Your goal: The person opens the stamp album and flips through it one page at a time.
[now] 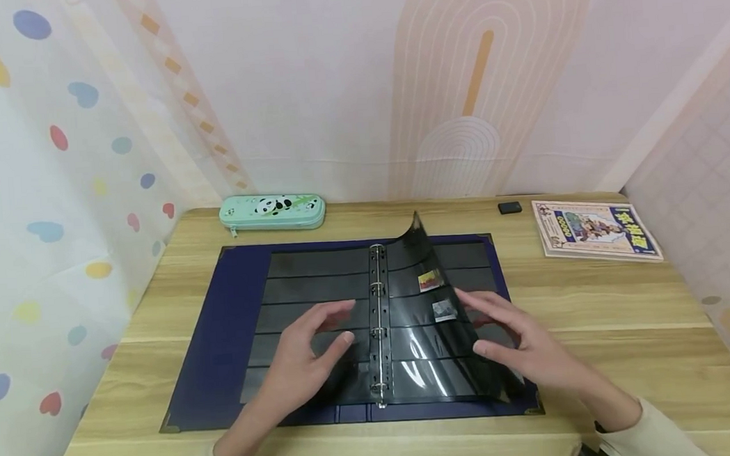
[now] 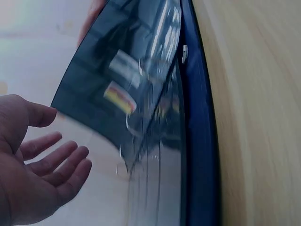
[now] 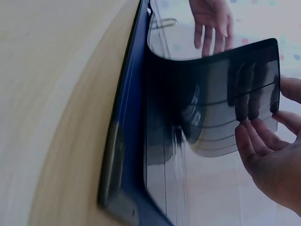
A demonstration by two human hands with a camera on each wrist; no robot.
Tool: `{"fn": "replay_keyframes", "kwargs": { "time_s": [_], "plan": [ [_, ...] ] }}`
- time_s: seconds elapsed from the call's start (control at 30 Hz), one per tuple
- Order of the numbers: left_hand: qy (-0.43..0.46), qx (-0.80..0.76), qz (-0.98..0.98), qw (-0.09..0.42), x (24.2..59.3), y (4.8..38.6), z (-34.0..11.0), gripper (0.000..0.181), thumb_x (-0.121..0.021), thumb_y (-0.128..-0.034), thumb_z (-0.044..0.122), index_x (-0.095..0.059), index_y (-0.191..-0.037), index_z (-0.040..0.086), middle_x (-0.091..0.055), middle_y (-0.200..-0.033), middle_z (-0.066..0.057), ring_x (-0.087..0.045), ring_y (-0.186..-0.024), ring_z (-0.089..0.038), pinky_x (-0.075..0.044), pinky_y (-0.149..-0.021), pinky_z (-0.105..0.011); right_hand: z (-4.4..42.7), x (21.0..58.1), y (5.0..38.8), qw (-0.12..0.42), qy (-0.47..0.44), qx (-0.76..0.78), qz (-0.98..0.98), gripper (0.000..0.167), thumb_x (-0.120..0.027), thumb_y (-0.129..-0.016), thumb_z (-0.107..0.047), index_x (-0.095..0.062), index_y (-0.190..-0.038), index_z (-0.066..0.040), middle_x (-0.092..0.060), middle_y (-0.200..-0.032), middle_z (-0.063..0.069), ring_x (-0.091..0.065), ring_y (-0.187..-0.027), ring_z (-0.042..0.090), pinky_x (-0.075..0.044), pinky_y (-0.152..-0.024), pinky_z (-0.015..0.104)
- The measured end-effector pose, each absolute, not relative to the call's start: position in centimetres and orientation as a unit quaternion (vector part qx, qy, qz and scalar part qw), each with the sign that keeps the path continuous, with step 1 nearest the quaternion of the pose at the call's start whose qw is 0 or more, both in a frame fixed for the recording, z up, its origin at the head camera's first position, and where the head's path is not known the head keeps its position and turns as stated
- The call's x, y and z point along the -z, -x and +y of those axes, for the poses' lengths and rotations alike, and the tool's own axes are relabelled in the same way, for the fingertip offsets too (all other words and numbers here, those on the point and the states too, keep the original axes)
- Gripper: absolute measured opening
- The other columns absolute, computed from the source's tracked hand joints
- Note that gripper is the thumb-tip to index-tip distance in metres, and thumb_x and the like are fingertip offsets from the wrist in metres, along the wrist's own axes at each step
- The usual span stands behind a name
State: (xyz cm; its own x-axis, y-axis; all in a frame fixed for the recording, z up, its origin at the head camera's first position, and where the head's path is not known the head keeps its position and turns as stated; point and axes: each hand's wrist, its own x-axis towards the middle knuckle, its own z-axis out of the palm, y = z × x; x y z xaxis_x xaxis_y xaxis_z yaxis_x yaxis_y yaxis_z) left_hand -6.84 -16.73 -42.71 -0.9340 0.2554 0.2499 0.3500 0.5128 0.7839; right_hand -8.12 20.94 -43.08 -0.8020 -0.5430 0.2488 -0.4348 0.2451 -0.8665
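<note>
A binder [image 1: 205, 335] with black pocket pages lies open. One glossy page [image 1: 412, 337] rises in a curve from the rings [image 1: 380, 332], showing two small stamp-like pieces [image 1: 431, 280]. At this page's raised outer edge is my right hand [image 1: 525, 344], thumb and index apart; in the right wrist view its fingertips [image 3: 247, 129] touch the sheet [image 3: 216, 89]. My left hand [image 1: 304, 357] hovers over the left page [image 1: 309, 287], holding nothing, fingers loosely bent. In the left wrist view, that hand [image 2: 42, 165] is beside the raised sheet [image 2: 89, 89].
A green panda pencil case [image 1: 272, 213] lies behind the binder at the left. Behind it at the right are a small black object [image 1: 509, 207] and a stack of illustrated booklets [image 1: 597, 231]. Patterned cloth [image 1: 331, 83] hangs behind the wooden table [image 1: 595, 297].
</note>
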Motion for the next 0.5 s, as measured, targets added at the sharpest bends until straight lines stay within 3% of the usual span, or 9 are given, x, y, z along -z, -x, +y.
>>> {"fn": "replay_keyframes", "kwargs": {
  "time_s": [0.2, 0.33, 0.5],
  "plan": [
    [0.167, 0.508, -0.845, 0.022, 42.2, 6.5, -14.8, 0.054, -0.076, -0.1071, 0.012, -0.057, -0.158, 0.007, -0.074, -0.139, -0.013, -0.071, -0.124, -0.025, -0.058, -0.107, -0.047, 19.3, 42.9, 8.1, 0.064, 0.336, 0.535, 0.773, 0.080, -0.069, -0.103, 0.007, -0.040, -0.174, -0.015, -0.055, -0.163, 0.012, -0.058, -0.142, 0.020, -0.055, -0.110, 0.039],
    [0.158, 0.546, -0.823, -0.004, 41.9, 6.2, -13.7, 0.063, -0.075, -0.1084, 0.017, -0.047, -0.165, 0.009, -0.073, -0.140, -0.013, -0.071, -0.125, -0.030, -0.058, -0.108, -0.043, 18.5, 42.9, 8.3, 0.076, 0.356, 0.548, 0.754, 0.087, -0.068, -0.103, 0.009, -0.030, -0.177, -0.018, -0.055, -0.166, 0.008, -0.056, -0.148, 0.018, -0.055, -0.112, 0.042],
    [0.132, 0.599, -0.788, -0.057, 41.1, 5.6, -12.0, 0.084, -0.075, -0.1089, 0.027, -0.025, -0.176, 0.014, -0.066, -0.150, -0.014, -0.069, -0.127, -0.036, -0.055, -0.111, -0.054, 17.3, 42.9, 8.0, 0.105, 0.379, 0.565, 0.725, 0.095, -0.063, -0.106, 0.010, -0.011, -0.180, -0.016, -0.047, -0.173, 0.012, -0.050, -0.155, 0.016, -0.053, -0.116, 0.040]
  ]
}}
